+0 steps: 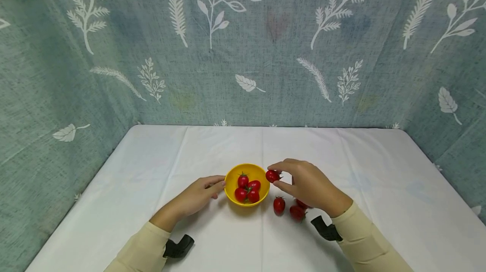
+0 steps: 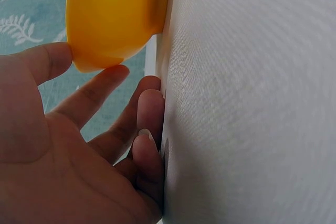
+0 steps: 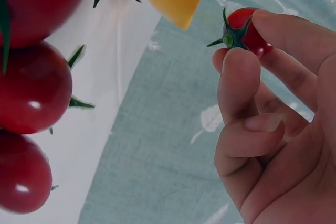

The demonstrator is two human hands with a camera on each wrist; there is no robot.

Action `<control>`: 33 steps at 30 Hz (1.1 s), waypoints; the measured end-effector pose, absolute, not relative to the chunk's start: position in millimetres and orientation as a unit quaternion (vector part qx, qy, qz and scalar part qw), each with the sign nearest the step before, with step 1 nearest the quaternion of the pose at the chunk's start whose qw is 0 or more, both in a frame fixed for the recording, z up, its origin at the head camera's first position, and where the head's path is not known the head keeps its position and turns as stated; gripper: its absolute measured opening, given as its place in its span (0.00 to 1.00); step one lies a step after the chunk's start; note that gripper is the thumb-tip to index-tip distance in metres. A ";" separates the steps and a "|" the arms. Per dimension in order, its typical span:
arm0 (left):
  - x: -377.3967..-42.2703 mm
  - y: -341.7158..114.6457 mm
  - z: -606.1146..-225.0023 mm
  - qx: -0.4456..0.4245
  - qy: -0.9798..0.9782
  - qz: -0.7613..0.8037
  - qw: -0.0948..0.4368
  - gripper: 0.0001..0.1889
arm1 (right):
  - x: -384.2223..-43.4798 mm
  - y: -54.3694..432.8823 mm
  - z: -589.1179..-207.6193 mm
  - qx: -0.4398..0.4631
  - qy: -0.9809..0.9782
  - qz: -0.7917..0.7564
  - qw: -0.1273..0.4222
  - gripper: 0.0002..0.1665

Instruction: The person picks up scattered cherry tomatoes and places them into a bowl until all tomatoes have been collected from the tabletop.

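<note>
My left hand [image 1: 199, 196] steadies a yellow bowl [image 1: 249, 170] from its left side. In the left wrist view the thumb [image 2: 55, 61] lies at the rim and the index finger is against the outer wall; the other fingers curl near the cloth. Several cherry tomatoes [image 1: 241, 195] with green stems lie in the bowl. At the bowl's right rim, my right hand [image 1: 309, 183] pinches another cherry tomato [image 3: 251, 34] between thumb and fingertips, its green calyx showing. Below that hand, a cherry tomato [image 1: 279, 206] and two more [image 1: 297, 213] lie on the table, one partly hidden by the hand.
A white cloth [image 1: 212, 242] with fold lines covers the table. Grey-green curtains [image 1: 273, 86] with white leaf prints stand behind it and on both sides. A black wrist mount [image 1: 178, 246] sits on the left sleeve, another [image 1: 326, 229] on the right.
</note>
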State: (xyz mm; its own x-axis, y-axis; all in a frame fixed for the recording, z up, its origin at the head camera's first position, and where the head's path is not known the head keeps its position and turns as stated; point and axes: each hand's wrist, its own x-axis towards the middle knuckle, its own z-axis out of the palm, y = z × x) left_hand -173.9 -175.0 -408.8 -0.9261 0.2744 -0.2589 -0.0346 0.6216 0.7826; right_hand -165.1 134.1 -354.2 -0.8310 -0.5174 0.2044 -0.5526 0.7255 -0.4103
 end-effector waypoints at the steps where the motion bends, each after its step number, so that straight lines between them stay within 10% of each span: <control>1: -174.2 -175.1 -408.5 0.069 0.882 0.429 0.180 0.25 | -164.7 133.9 -353.8 0.291 -0.927 0.235 0.040 0.23; 33: -175.1 -175.6 -410.7 0.074 0.882 0.431 0.178 0.24 | -158.8 107.6 -372.2 0.318 -0.920 0.215 0.074 0.23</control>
